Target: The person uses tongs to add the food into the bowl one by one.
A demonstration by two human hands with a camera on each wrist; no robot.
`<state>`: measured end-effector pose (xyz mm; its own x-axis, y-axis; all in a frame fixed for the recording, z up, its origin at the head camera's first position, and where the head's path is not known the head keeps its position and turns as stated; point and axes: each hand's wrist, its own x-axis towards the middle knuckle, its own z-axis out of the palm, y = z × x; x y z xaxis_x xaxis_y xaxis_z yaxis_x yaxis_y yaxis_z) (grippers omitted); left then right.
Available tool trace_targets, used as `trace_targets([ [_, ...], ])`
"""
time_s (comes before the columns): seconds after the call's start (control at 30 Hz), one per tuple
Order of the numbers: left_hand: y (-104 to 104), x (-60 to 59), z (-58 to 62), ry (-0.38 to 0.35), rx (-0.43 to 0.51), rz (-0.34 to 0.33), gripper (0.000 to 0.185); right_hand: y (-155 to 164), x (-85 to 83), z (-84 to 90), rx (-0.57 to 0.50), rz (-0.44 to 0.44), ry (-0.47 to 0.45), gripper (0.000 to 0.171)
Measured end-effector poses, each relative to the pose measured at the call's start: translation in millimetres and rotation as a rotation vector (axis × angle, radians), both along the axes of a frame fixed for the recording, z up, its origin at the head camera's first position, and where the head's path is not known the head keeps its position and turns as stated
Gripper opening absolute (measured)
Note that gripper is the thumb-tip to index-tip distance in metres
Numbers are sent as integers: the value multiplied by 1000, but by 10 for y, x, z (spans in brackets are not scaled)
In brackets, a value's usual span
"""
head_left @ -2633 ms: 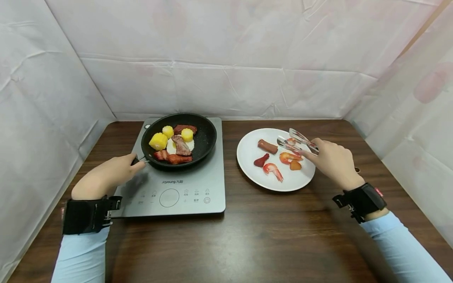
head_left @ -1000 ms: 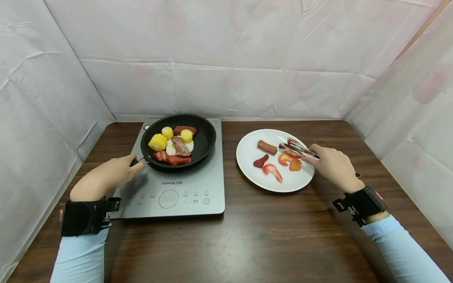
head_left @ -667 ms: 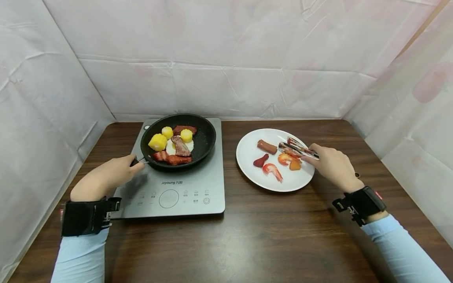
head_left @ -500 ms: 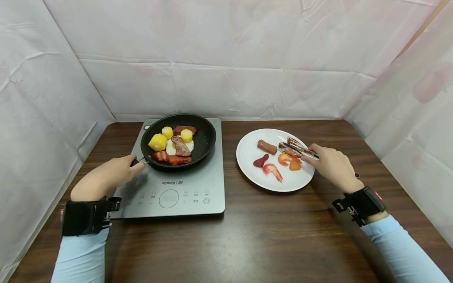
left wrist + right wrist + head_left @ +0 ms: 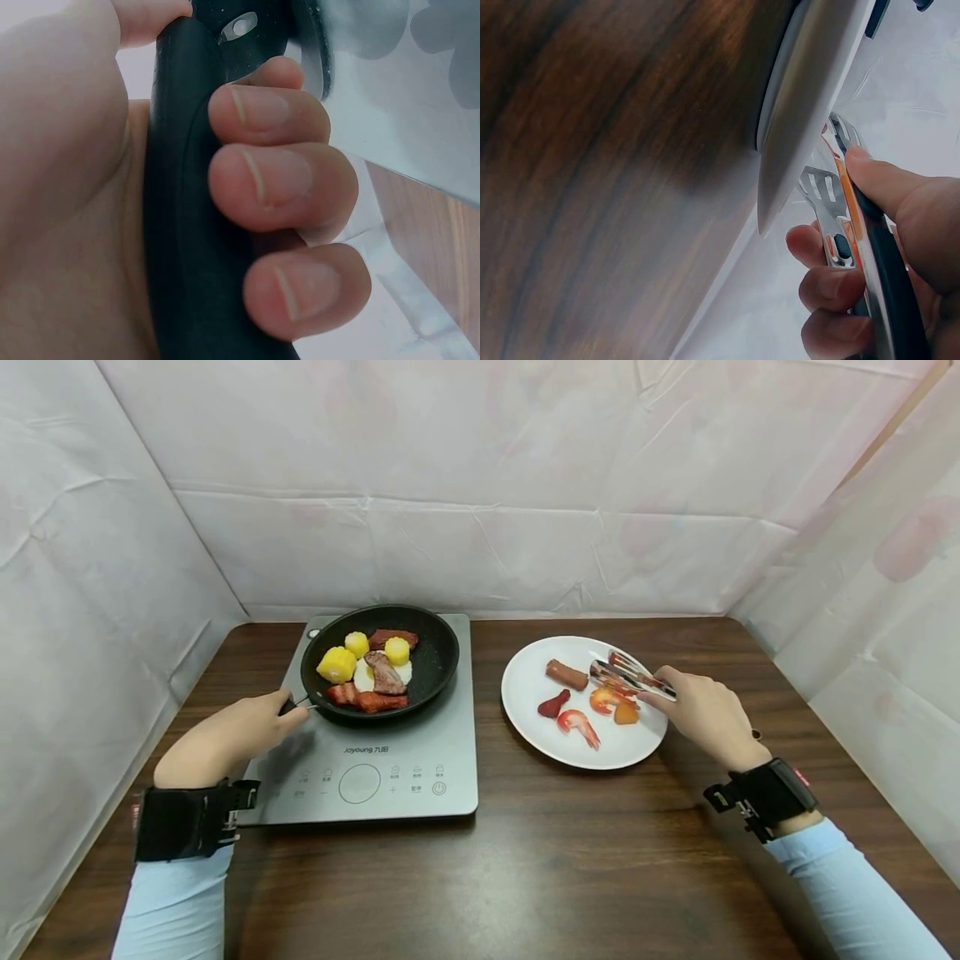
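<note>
My left hand (image 5: 232, 735) grips the black handle (image 5: 180, 195) of a frying pan (image 5: 431, 664), its fingers curled round it in the left wrist view. In the pan lie several pieces of corn (image 5: 337, 665), a fried egg (image 5: 363, 677) and several pieces of meat (image 5: 385, 674). My right hand (image 5: 708, 710) holds metal tongs (image 5: 875, 274) with dark grips, their slotted ends over the back right of a white plate (image 5: 540, 735). Reddish food shows between the tong ends, partly hidden. On the plate are a sausage (image 5: 567, 674), a small drumstick (image 5: 553, 703), shrimp (image 5: 578, 727) and an orange chunk (image 5: 626, 713).
The pan sits on a silver induction cooktop (image 5: 442, 735) with touch controls, at the left of a dark wooden table (image 5: 555, 860). Pale sheeting (image 5: 480, 552) stands along the back and both sides.
The tongs have come down and their arms have drawn closer together over the shrimp at the plate's back right. My left hand keeps its hold on the pan handle.
</note>
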<state>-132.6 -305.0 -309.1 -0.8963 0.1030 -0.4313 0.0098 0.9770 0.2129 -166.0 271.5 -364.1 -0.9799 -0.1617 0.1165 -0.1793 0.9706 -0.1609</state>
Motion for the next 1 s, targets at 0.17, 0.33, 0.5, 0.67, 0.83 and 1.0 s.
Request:
trace_targets([
  [0.17,1,10,-6,4,1,3,79,-6,15,13,-8,-1,-4,49],
  [0.33,4,12,-4,7,4,4,78,-15,39,26,-15,-3,-9,49],
  [0.5,-1,4,2,-1,2,3,79,-37,66,44,-21,-2,-5,48],
  [0.67,2,8,-7,14,12,-1,79,-87,91,87,-20,4,21,52],
  [0.83,-2,9,-12,26,17,-7,78,-153,122,141,-23,23,39,50],
  [1.0,-8,12,-20,36,14,-7,78,-236,127,199,-30,47,55,46],
])
